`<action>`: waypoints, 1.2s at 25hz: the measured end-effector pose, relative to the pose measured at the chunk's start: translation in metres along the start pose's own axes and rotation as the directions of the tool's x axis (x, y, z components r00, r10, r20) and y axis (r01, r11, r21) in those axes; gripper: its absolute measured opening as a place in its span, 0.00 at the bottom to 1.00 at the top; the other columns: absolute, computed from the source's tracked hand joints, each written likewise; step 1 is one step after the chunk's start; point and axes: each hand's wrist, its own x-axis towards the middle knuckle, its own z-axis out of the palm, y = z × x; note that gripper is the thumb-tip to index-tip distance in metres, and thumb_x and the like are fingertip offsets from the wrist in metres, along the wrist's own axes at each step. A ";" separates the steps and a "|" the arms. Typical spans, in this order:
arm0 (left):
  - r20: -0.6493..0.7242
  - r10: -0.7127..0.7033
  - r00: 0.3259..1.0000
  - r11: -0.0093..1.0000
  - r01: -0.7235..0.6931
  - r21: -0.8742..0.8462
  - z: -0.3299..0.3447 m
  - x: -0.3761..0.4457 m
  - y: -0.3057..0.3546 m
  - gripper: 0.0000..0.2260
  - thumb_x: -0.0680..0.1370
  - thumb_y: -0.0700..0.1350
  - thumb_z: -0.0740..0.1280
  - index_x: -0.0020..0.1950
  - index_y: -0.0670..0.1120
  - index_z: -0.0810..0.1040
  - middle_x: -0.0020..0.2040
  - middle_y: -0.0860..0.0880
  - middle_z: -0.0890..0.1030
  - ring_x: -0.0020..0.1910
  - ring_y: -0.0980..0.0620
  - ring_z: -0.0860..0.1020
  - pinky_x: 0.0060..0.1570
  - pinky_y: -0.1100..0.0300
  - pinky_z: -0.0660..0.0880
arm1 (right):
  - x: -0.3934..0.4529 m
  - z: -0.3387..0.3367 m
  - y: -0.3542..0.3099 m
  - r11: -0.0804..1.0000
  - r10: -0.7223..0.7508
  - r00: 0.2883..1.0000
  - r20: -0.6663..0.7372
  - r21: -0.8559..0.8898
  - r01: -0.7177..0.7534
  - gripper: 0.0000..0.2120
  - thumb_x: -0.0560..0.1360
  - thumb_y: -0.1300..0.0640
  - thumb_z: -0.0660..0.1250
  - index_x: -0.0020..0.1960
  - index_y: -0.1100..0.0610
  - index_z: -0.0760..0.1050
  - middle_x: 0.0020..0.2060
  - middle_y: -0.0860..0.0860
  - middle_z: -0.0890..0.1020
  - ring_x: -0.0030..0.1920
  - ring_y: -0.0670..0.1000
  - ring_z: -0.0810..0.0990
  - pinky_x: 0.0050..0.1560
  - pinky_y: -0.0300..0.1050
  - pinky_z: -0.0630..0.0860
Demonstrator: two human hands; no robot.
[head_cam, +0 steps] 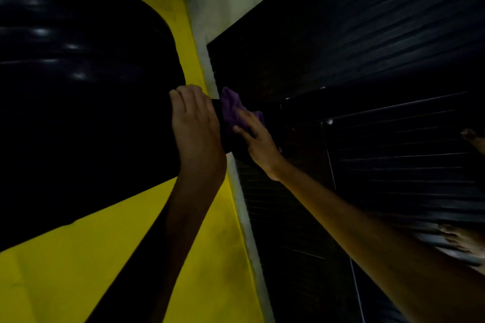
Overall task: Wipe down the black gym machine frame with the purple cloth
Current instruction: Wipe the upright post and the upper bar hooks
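The purple cloth (231, 110) is pressed flat against the black frame (228, 139) under the straight-fingered right hand (256, 136). Beside the cloth, the frame is gripped by the left hand (195, 123), apparently for bracing.

Purple cloth (231, 110) — black frame (228, 136), yellow wall (131, 257), black slatted shutter (367, 34).
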 end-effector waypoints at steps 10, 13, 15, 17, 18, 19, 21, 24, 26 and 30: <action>0.046 0.146 0.988 0.986 -0.141 -0.089 0.014 0.035 0.059 0.45 0.65 0.68 0.69 0.67 0.37 0.59 0.61 0.41 0.67 0.62 0.43 0.67 0.68 0.48 0.61 | 0.075 -0.051 0.101 0.996 0.084 0.996 -0.038 0.022 -0.083 0.23 0.82 0.57 0.56 0.76 0.50 0.57 0.74 0.51 0.59 0.73 0.51 0.60 0.72 0.53 0.61; 0.026 0.160 0.987 0.986 -0.159 -0.060 0.017 0.040 0.059 0.48 0.60 0.72 0.69 0.66 0.39 0.61 0.60 0.43 0.67 0.60 0.45 0.67 0.67 0.50 0.62 | 0.118 -0.070 0.139 0.990 0.131 0.988 -0.080 0.059 -0.126 0.22 0.81 0.55 0.57 0.75 0.50 0.60 0.72 0.52 0.65 0.69 0.52 0.67 0.69 0.54 0.67; 0.038 0.187 0.982 0.982 -0.185 -0.039 0.018 0.043 0.061 0.49 0.58 0.74 0.68 0.65 0.40 0.62 0.59 0.43 0.67 0.60 0.45 0.67 0.65 0.51 0.63 | 0.148 -0.082 0.170 0.976 0.212 0.970 -0.115 0.082 -0.203 0.22 0.80 0.52 0.58 0.73 0.49 0.63 0.67 0.52 0.71 0.64 0.53 0.73 0.66 0.58 0.70; 0.041 0.206 0.978 0.978 -0.205 -0.031 0.019 0.046 0.060 0.48 0.58 0.75 0.67 0.63 0.41 0.61 0.58 0.44 0.66 0.58 0.46 0.67 0.63 0.52 0.64 | 0.169 -0.089 0.195 0.959 0.277 0.947 -0.160 0.113 -0.262 0.21 0.80 0.51 0.58 0.73 0.48 0.63 0.63 0.51 0.73 0.61 0.54 0.75 0.64 0.58 0.71; 0.044 0.212 0.976 0.977 -0.211 -0.029 0.020 0.048 0.061 0.48 0.58 0.75 0.67 0.62 0.41 0.61 0.57 0.44 0.66 0.58 0.46 0.67 0.62 0.52 0.64 | 0.177 -0.091 0.205 0.954 0.293 0.938 -0.187 0.123 -0.273 0.22 0.80 0.51 0.58 0.73 0.47 0.63 0.63 0.51 0.73 0.61 0.55 0.75 0.64 0.59 0.71; 0.039 0.219 0.975 0.975 -0.218 -0.031 0.021 0.049 0.061 0.48 0.57 0.75 0.67 0.61 0.41 0.61 0.57 0.44 0.66 0.58 0.46 0.66 0.61 0.52 0.64 | 0.183 -0.093 0.213 0.953 0.295 0.934 -0.203 0.136 -0.272 0.22 0.80 0.50 0.58 0.73 0.46 0.62 0.64 0.53 0.73 0.61 0.56 0.75 0.64 0.60 0.71; 0.041 0.231 0.972 0.973 -0.230 -0.038 0.022 0.050 0.060 0.48 0.57 0.76 0.66 0.60 0.41 0.60 0.56 0.44 0.65 0.57 0.46 0.66 0.60 0.53 0.65 | 0.196 -0.095 0.232 0.946 0.317 0.927 -0.200 0.133 -0.295 0.23 0.78 0.46 0.58 0.73 0.43 0.62 0.64 0.53 0.73 0.62 0.57 0.74 0.64 0.61 0.71; 0.059 0.243 0.968 0.970 -0.240 -0.047 0.020 0.049 0.062 0.47 0.57 0.76 0.66 0.59 0.41 0.61 0.55 0.44 0.66 0.57 0.46 0.67 0.60 0.53 0.65 | 0.194 -0.090 0.229 0.940 0.339 0.918 -0.208 0.049 -0.336 0.25 0.74 0.41 0.57 0.71 0.39 0.62 0.64 0.53 0.73 0.62 0.57 0.74 0.63 0.61 0.70; 0.078 0.235 0.969 0.971 -0.231 -0.056 0.018 0.051 0.063 0.47 0.57 0.75 0.68 0.60 0.40 0.61 0.55 0.44 0.66 0.57 0.47 0.67 0.61 0.53 0.65 | 0.169 -0.083 0.199 0.957 0.288 0.941 -0.179 0.035 -0.287 0.22 0.78 0.46 0.56 0.72 0.42 0.63 0.63 0.53 0.74 0.61 0.56 0.74 0.63 0.60 0.71; 0.051 0.228 0.972 0.969 -0.221 -0.113 0.011 0.048 0.056 0.47 0.58 0.72 0.70 0.62 0.39 0.63 0.57 0.44 0.67 0.58 0.46 0.68 0.63 0.53 0.64 | 0.101 -0.060 0.115 0.982 0.152 0.988 -0.023 0.118 -0.148 0.20 0.81 0.55 0.57 0.72 0.50 0.65 0.65 0.55 0.71 0.62 0.54 0.74 0.65 0.56 0.71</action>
